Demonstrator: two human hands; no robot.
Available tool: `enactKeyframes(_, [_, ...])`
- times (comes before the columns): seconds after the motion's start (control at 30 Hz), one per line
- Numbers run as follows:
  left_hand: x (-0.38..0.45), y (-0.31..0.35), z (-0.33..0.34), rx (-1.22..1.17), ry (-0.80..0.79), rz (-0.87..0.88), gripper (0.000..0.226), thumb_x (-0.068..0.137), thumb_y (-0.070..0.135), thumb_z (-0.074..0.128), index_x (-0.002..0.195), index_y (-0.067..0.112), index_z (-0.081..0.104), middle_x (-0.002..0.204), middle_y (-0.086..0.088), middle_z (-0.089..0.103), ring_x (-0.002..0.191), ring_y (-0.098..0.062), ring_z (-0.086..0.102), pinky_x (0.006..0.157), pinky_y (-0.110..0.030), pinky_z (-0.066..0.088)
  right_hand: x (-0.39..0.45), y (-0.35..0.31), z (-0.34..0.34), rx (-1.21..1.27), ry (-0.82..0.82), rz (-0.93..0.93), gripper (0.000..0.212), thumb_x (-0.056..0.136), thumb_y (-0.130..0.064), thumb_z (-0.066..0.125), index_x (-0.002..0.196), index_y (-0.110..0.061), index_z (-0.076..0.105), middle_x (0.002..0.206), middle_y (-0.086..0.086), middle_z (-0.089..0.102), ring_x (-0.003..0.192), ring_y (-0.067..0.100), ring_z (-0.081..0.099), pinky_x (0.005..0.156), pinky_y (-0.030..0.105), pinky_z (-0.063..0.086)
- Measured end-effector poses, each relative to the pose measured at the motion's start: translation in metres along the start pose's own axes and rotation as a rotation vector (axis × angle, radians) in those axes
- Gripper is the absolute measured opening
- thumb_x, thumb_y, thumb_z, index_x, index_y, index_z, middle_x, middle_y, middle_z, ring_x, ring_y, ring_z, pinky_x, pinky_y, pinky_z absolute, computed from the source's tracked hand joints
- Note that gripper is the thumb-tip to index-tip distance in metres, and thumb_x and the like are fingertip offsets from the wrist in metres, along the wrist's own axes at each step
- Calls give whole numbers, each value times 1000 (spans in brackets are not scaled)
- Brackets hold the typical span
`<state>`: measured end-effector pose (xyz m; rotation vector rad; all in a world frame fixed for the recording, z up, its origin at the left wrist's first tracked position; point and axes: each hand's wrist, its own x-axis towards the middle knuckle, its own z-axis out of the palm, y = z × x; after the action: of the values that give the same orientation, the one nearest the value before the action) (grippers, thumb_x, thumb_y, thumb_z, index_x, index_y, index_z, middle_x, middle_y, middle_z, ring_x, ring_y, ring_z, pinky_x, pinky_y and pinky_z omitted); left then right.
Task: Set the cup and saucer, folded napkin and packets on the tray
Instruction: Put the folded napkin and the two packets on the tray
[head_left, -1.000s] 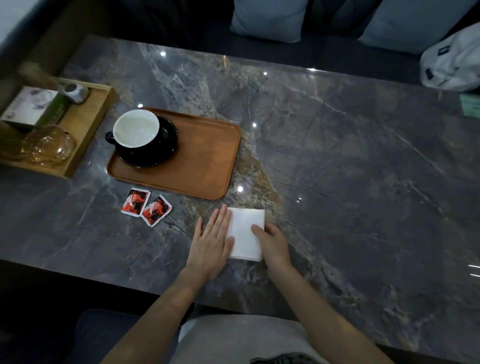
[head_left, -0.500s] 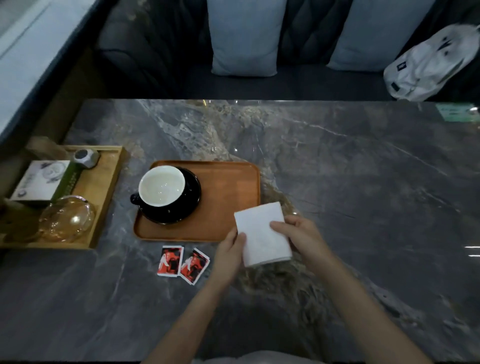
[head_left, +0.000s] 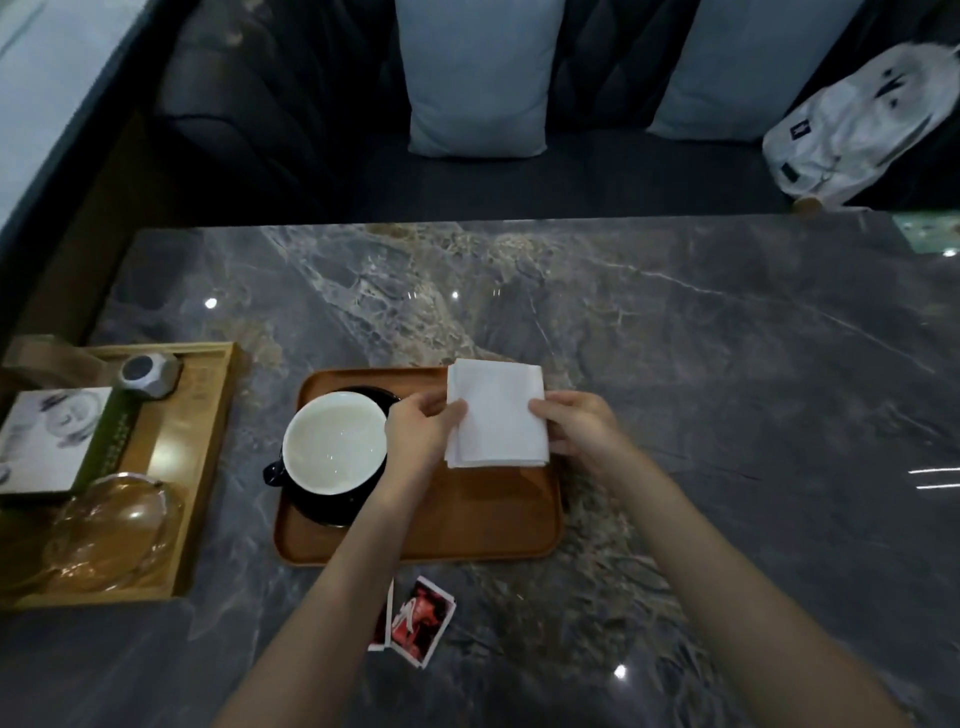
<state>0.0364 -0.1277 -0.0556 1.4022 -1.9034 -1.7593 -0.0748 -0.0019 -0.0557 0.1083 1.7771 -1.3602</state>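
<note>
Holding the one folded napkin (head_left: 496, 415) between both hands, you have your forearms reaching forward over the desk (head_left: 727, 364), the left crossing the near rim of the tray (head_left: 467, 530). Your left hand (head_left: 421, 434) has its grip pinched on the napkin's left edge, thumb on top; your right hand (head_left: 576, 431) has its grip pinched on the right edge, fingers curled underneath. The napkin sits over the far right part of the tray, its far edge overhanging the rim; whether it touches the wood cannot be told.

Just left of your left grip, one white-lined cup (head_left: 335, 440) stands on one black saucer (head_left: 317, 506), both already on the tray. Nearer you than the grips, two red packets (head_left: 421, 616) lie on the desk off the tray, one partly hidden beneath your left forearm. Well to the left of your grips, a second wooden tray (head_left: 208, 441) carries one glass bowl (head_left: 111, 535), one box (head_left: 49, 436) and one small grey object (head_left: 150, 371).
</note>
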Motion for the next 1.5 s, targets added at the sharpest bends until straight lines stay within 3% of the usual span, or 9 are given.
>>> enactKeyframes(0.13, [23,-5,10,348,47,78,21,83,10,57,98,1,69,97,-16,71,91,-30,64,67,-26,40,23,0,15,-291,207,-105,26,83,-10,65,105,4,64,102,15,67,92,27,63,74,39,56])
enactKeyframes(0.23, [35,-11,16,540,35,130,18,84,11,54,80,-3,64,85,-24,68,83,-39,62,62,-32,37,34,3,22,-655,301,-209,19,82,-17,62,88,-1,71,95,13,70,86,22,62,72,29,47])
enactKeyframes(0.37, [41,-13,22,761,21,182,23,90,14,49,93,-5,60,102,-25,65,96,-40,59,73,-41,43,38,10,26,-857,361,-274,20,85,-24,57,86,-6,67,86,11,69,83,26,63,66,33,48])
enactKeyframes(0.6, [41,-11,22,1034,-22,228,25,95,12,40,111,-2,54,121,-20,55,115,-29,48,91,-34,39,37,15,37,-1030,405,-301,23,91,-25,51,101,-6,59,109,14,62,101,33,58,82,39,46])
enactKeyframes(0.9, [39,2,18,1018,-98,145,24,94,7,41,109,-6,55,118,-23,59,109,-34,56,84,-36,46,37,9,17,-1021,148,-252,14,87,-8,43,86,-6,56,97,14,59,93,33,56,69,33,38])
enactKeyframes(0.97, [32,3,10,963,-124,177,25,94,10,41,108,-5,56,114,-24,60,106,-36,57,82,-38,47,26,6,13,-1020,102,-268,20,88,-11,46,101,-6,60,102,14,60,96,31,57,74,32,41])
enactKeyframes(1.07, [15,5,-7,878,-188,290,27,92,12,43,102,-6,58,106,-25,62,97,-39,59,81,-41,49,-3,1,13,-1038,43,-361,33,90,-19,48,121,-11,57,116,11,63,105,27,58,85,32,45])
enactKeyframes(1.3, [-54,-17,-57,831,-279,644,25,91,15,52,112,7,65,108,-13,68,100,-28,62,86,-39,48,-79,31,31,-1262,-133,-614,25,95,-22,40,107,-16,62,110,5,66,98,23,61,82,38,50])
enactKeyframes(1.5, [-95,-80,-92,861,-145,522,22,90,19,54,104,8,68,108,-6,66,98,-25,63,81,-36,50,-102,101,52,-1463,-246,-766,22,93,-11,40,106,-9,57,104,12,59,98,32,55,74,39,43])
